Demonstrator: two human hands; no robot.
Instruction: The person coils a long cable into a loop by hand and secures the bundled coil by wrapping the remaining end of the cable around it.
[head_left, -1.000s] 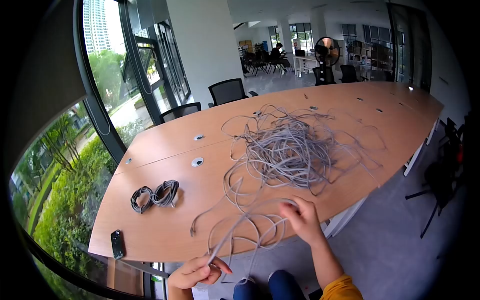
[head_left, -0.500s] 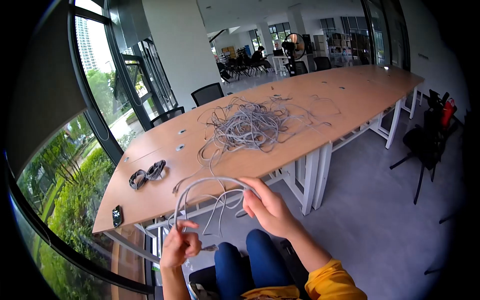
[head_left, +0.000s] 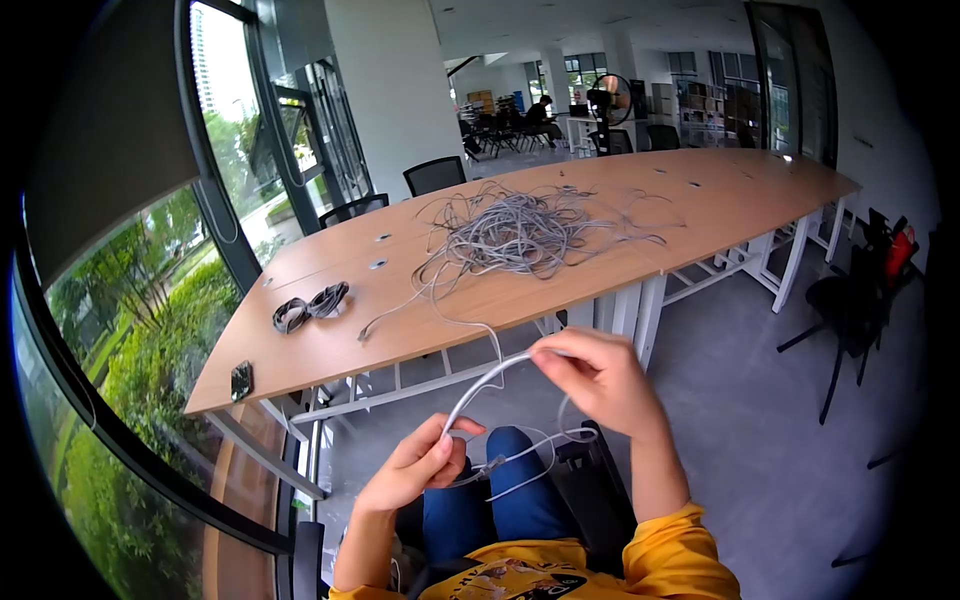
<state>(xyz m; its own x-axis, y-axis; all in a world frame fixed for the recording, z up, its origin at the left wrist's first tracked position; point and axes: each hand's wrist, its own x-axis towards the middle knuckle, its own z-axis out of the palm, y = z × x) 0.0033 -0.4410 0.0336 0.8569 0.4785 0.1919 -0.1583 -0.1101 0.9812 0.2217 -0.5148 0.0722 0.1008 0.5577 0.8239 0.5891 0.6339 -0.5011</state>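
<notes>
Grey cable [head_left: 486,382] arched between both hands in the head view, rising from near left to far right. Fingers of the left hand [head_left: 420,465] pinched its lower side, those of the right hand [head_left: 596,378] its upper, so neither was nearer. Loops hung over the thighs [head_left: 515,490]. Palms hid stretches of it; whether the strand dropping from the tangle [head_left: 515,235] on the table [head_left: 720,205] joined it, I couldn't tell.

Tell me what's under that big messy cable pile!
The brown tabletop shows around the cable pile and between its loose outer loops. The pile's tangled middle covers the rest, so I can't tell whether anything else is hidden underneath.
</notes>
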